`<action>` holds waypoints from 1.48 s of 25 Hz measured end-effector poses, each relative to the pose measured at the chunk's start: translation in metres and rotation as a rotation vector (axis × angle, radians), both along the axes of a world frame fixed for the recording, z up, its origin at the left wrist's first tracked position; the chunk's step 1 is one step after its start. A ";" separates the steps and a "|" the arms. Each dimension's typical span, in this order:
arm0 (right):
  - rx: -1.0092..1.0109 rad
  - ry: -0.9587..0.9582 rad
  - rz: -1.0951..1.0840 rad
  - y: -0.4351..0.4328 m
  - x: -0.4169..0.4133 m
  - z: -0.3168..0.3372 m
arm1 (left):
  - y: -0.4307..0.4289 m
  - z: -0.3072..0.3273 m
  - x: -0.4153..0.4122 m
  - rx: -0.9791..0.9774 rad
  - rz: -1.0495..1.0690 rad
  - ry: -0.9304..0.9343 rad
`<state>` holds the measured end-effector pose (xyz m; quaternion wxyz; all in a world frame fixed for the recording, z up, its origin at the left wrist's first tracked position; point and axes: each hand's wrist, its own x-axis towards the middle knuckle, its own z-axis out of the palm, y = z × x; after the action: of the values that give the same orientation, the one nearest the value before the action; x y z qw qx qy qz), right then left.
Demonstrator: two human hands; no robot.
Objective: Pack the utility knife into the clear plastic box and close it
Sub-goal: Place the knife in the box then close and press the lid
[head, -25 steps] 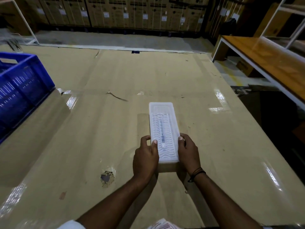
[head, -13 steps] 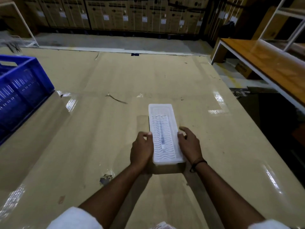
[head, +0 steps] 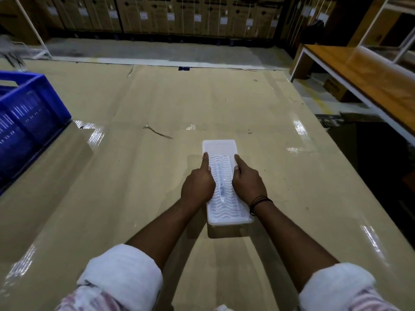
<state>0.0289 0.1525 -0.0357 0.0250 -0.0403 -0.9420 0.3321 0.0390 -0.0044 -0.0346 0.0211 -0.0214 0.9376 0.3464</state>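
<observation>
The clear plastic box (head: 221, 151) lies lengthwise on the cardboard-covered table, its lid with a wavy pattern on top. A long pale shape, probably the utility knife (head: 221, 187), shows faintly through the lid. My left hand (head: 197, 186) presses along the box's left edge, index finger stretched forward. My right hand (head: 248, 184) holds the right edge the same way, a dark cord around its wrist. Both hands sit about midway along the box.
A blue plastic crate (head: 29, 122) stands at the left edge of the table. A wooden-topped bench (head: 368, 79) runs along the right, past a dark gap. Stacked cardboard cartons (head: 170, 14) line the back wall. A small twig (head: 157, 131) lies beyond the box.
Both hands have slid forward along the box's long edges, from its near end to its middle. The box has stayed in place.
</observation>
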 end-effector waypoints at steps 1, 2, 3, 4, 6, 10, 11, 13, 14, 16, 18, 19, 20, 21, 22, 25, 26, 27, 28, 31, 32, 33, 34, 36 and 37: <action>0.026 -0.011 0.004 0.000 -0.003 0.000 | 0.001 -0.002 -0.003 -0.038 -0.001 -0.007; 0.048 -0.018 0.004 0.000 -0.005 0.000 | 0.003 -0.003 -0.005 -0.084 0.004 -0.011; 0.069 -0.020 0.005 0.000 -0.007 0.000 | 0.004 -0.003 -0.006 -0.131 0.013 -0.007; 0.095 -0.016 0.010 0.000 -0.008 0.000 | 0.004 -0.004 -0.008 -0.171 0.024 0.012; 0.153 -0.005 0.030 -0.001 -0.010 0.000 | 0.003 -0.005 -0.009 -0.232 0.051 0.081; 0.221 -0.044 0.068 -0.005 -0.030 0.008 | 0.002 0.006 -0.030 -0.275 0.122 0.133; 0.244 -0.067 0.077 -0.006 -0.036 0.011 | 0.002 0.008 -0.037 -0.302 0.119 0.127; 0.264 -0.097 0.085 -0.008 -0.048 0.015 | 0.003 0.008 -0.047 -0.355 0.093 0.110; 0.266 -0.105 0.087 -0.009 -0.051 0.014 | 0.003 0.006 -0.050 -0.381 0.077 0.106; 0.261 -0.108 0.082 -0.011 -0.055 0.011 | 0.002 -0.001 -0.054 -0.415 0.059 0.111; 0.255 -0.102 0.067 -0.012 -0.056 0.006 | 0.002 -0.005 -0.055 -0.417 0.057 0.114; 0.256 -0.095 0.063 -0.012 -0.056 0.005 | 0.002 -0.006 -0.056 -0.422 0.062 0.123; 0.254 -0.090 0.062 -0.012 -0.057 0.005 | 0.003 -0.007 -0.057 -0.426 0.066 0.130; 0.254 -0.089 0.063 -0.012 -0.058 0.004 | 0.003 -0.007 -0.058 -0.429 0.069 0.132; 0.257 -0.087 0.062 -0.012 -0.059 0.003 | 0.003 -0.008 -0.059 -0.430 0.073 0.135; 0.259 -0.090 0.060 -0.012 -0.060 0.002 | 0.003 -0.010 -0.059 -0.433 0.068 0.118; 0.262 -0.089 0.062 -0.012 -0.060 0.001 | 0.003 -0.010 -0.060 -0.432 0.065 0.114; 0.268 -0.087 0.063 -0.012 -0.060 0.001 | 0.003 -0.010 -0.060 -0.428 0.064 0.110; 0.273 -0.086 0.062 -0.012 -0.061 0.001 | 0.003 -0.010 -0.061 -0.419 0.065 0.103; 0.283 -0.078 0.056 -0.010 -0.062 0.001 | 0.003 -0.009 -0.062 -0.397 0.064 0.105; 0.289 -0.076 0.058 -0.010 -0.062 0.001 | 0.003 -0.009 -0.062 -0.390 0.064 0.107; 0.294 -0.075 0.061 -0.010 -0.062 0.001 | 0.003 -0.009 -0.061 -0.383 0.065 0.103; 0.298 -0.074 0.063 -0.010 -0.063 0.001 | 0.003 -0.009 -0.062 -0.379 0.068 0.097; 0.298 -0.072 0.062 -0.010 -0.064 0.001 | 0.003 -0.009 -0.063 -0.376 0.070 0.083; 0.294 -0.073 0.059 -0.010 -0.065 0.000 | 0.003 -0.008 -0.063 -0.372 0.068 0.076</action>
<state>-0.0357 0.1424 -0.0356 -0.0133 -0.0204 -0.9816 0.1894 -0.0241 -0.0011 -0.0431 -0.0304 -0.0434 0.9843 0.1683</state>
